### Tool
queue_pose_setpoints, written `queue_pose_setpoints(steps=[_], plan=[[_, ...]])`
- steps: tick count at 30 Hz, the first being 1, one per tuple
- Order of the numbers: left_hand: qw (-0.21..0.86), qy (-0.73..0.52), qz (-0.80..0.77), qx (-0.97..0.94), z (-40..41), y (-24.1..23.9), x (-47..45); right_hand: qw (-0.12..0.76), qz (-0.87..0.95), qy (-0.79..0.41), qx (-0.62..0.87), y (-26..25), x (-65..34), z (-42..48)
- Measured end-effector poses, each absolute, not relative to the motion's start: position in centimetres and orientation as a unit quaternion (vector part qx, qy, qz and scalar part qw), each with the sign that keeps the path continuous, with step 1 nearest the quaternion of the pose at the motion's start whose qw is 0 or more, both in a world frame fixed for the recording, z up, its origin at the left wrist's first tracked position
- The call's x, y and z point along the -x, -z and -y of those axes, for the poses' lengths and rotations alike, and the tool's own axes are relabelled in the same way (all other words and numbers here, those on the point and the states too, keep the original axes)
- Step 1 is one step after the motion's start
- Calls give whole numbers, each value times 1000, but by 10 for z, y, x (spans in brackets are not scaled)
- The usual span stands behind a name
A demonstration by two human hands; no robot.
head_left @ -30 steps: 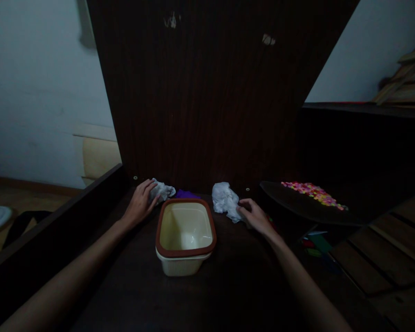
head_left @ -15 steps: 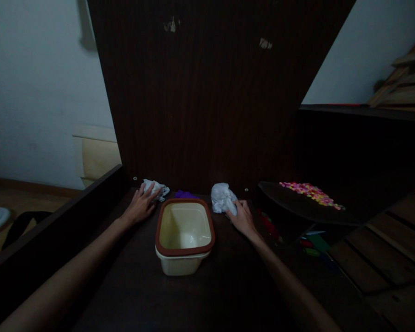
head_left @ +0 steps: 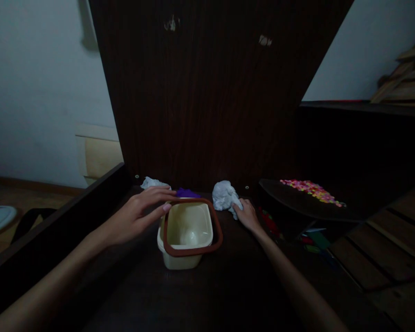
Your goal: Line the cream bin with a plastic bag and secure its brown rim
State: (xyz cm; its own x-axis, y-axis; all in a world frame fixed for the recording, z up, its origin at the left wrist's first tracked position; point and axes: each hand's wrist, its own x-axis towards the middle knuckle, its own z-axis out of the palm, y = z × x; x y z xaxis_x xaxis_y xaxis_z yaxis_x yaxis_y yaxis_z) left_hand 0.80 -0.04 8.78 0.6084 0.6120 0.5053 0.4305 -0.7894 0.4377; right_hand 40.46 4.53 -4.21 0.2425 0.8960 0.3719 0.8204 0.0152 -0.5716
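Note:
A small cream bin (head_left: 182,263) stands on the dark wooden surface in front of me. Its brown rim ring (head_left: 219,226) sits askew, shifted right so that it overhangs the bin's right side. My left hand (head_left: 134,214) is at the bin's left edge, fingers stretched out and thumb by the ring; it grips nothing. Behind this hand lies a crumpled white plastic bag (head_left: 152,182), partly covered. My right hand (head_left: 247,216) pinches the edge of another crumpled white plastic bag (head_left: 223,196), right of the bin. Something purple (head_left: 187,192) lies behind the bin, partly hidden.
A tall dark wooden panel (head_left: 207,101) rises behind, with a low side board (head_left: 55,235) at left. On the right, a curved shelf (head_left: 287,198) bears a strip of pink and yellow pieces (head_left: 311,190). Wooden slats (head_left: 397,249) lie beyond.
My left hand has left the left white bag and moved right to the bin. The brown ring, earlier seated on the bin, has slid right. My right hand stays at its bag.

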Motion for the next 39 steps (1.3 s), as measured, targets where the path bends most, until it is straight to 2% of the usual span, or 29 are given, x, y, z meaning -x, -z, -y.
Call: queue_pose_setpoints(steps=[4, 12, 21, 27, 33, 39], plan=[[102, -288, -230, -924, 43, -108, -18, 380, 601, -52, 701, 35, -405, -46], [-13, -221, -193, -956, 66, -98, -40, 403, 611, -48, 679, 25, -392, -59], [-111, -300, -149, -936, 63, -81, -25, 365, 630, 3, 686, 19, -379, -70], [-96, -369, -125, -916, 68, -94, -21, 319, 639, 38, 698, 18, -375, -74], [-109, -433, -223, -866, 58, -95, 5, 310, 638, 54, 703, 21, -370, -71], [-55, -404, -393, -824, 34, -42, 50, 363, 623, 35, 692, 17, -372, -67]])
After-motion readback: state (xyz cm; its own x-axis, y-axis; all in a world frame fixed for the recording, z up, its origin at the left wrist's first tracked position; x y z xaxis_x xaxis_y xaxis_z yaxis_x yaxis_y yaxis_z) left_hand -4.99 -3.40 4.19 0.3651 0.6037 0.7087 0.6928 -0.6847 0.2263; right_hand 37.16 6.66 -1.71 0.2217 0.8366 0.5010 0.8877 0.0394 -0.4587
